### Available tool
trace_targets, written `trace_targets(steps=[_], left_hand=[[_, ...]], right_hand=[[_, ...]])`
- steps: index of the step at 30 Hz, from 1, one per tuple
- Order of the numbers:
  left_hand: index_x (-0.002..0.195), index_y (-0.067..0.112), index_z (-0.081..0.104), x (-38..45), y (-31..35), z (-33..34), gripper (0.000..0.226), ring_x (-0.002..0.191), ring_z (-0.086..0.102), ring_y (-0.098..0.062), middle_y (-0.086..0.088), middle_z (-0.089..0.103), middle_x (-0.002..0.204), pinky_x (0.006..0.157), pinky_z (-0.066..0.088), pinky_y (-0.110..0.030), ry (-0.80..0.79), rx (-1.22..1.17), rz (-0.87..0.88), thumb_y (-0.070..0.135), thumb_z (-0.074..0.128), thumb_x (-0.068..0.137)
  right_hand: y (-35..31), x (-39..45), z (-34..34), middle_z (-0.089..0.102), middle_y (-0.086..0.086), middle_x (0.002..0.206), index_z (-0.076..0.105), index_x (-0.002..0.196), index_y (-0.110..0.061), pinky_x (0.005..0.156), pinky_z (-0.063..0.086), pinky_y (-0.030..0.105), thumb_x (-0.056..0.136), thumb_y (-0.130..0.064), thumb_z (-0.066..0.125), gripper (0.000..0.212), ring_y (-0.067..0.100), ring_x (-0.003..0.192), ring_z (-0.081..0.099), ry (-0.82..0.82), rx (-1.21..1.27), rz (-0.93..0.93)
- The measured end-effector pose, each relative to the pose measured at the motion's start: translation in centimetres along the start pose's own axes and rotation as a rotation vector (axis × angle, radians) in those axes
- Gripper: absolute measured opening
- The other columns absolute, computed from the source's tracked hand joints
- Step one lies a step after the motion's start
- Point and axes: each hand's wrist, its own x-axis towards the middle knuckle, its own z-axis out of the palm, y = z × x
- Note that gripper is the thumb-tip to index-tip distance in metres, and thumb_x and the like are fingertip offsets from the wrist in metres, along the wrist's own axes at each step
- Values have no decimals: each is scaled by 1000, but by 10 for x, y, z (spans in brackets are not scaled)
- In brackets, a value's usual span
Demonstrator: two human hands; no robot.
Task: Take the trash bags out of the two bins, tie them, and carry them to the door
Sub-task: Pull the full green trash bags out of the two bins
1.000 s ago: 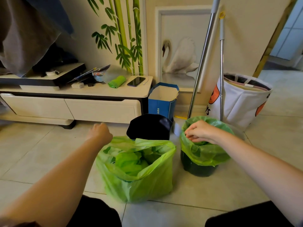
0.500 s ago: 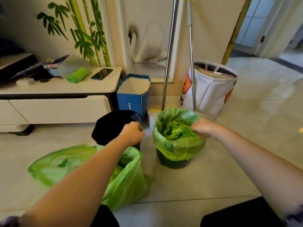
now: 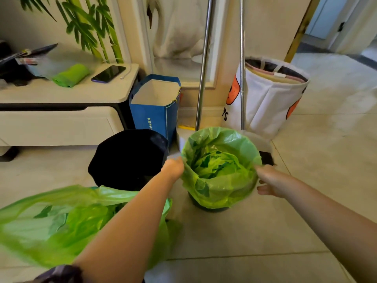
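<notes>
Green bag [image 3: 221,170] lines bin [image 3: 208,207]; second bag [image 3: 61,225] slumped on floor.

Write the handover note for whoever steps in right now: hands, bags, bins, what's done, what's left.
Left hand: at the left rim of the second bag, seems to pinch it; fingers hidden.
Right hand: at the right rim of that bag, fingers curled; whether it grips cannot be told.
First bag: out of its bin, lying open and untied on the floor, near left.
Black bin: no bag in it.
Second bag: full, folded over the rim of the small bin.
Done: one bag pulled.
Left: lift out the second bag, tie both, carry them to the door.
</notes>
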Motion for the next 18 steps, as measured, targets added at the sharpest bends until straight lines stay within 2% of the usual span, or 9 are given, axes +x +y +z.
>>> trace_targets(steps=[3,6,8,10,13,16,18], left_hand=[[142,-2,34,17,-1,9,58,126,47,-40,-23,44,141,107,41,-47,57,-161,-149,39,26,101],[143,10,34,28,-9,18,59,115,53,-39,-20,51,129,99,46,-47,51,-317,-269,49,25,99],[137,13,39,34,-12,22,59,106,58,-37,-18,58,110,91,50,-45,45,-392,-316,55,26,97],[127,17,42,37,-13,23,49,97,60,-36,-16,58,94,86,50,-44,34,-430,-321,53,27,97],[109,12,49,36,-12,24,38,81,60,-31,-15,59,89,84,52,-45,-38,-505,-324,46,36,98],[109,6,60,37,-10,25,36,76,61,-28,-13,63,90,64,53,-35,-35,-484,-260,38,50,94],[117,5,60,42,-8,23,37,80,63,-28,-13,65,96,59,52,-32,48,-494,-209,31,55,92]], right_hand=[[5,19,0,52,15,111,49,118,-17,69,51,34,94,-47,43,39,33,98,59,-51,99,54],[7,33,-3,58,11,102,54,119,-15,65,50,31,93,-40,49,36,28,87,60,-43,176,36],[8,37,-6,57,12,106,52,120,-16,70,51,35,93,-42,50,38,27,90,58,-31,216,55],[8,40,-7,50,13,116,46,120,-16,76,51,39,92,-52,45,45,29,103,54,-16,241,109],[7,41,-8,51,17,112,43,111,-13,80,49,42,93,-58,35,49,32,103,55,-51,317,209],[5,38,-9,58,11,95,52,98,-15,75,48,40,94,-43,46,28,27,84,58,-89,429,183],[2,39,-12,60,9,94,54,106,-15,65,51,38,94,-23,53,14,22,79,59,-20,499,115]])
